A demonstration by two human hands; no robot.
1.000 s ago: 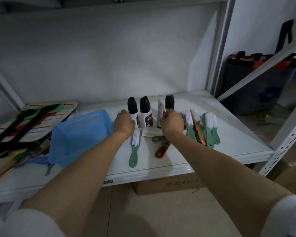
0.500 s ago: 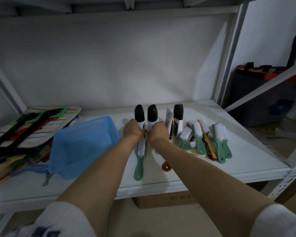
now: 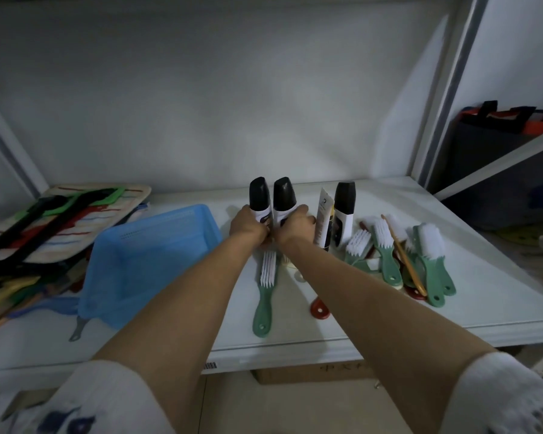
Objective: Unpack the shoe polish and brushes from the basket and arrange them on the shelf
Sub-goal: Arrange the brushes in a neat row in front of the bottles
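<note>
Two polish bottles [image 3: 271, 202] right of the basket [image 3: 151, 261] are gripped, one by the left hand [image 3: 248, 225], one by the right hand [image 3: 295, 228]; arranging is underway, and steady upright alignment is called for next.

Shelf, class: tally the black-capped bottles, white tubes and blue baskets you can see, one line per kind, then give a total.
Black-capped bottles: 3
White tube: 1
Blue basket: 1
Total: 5

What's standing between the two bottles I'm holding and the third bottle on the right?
In the head view, a white tube stands upright between them, beside the third bottle.
</note>
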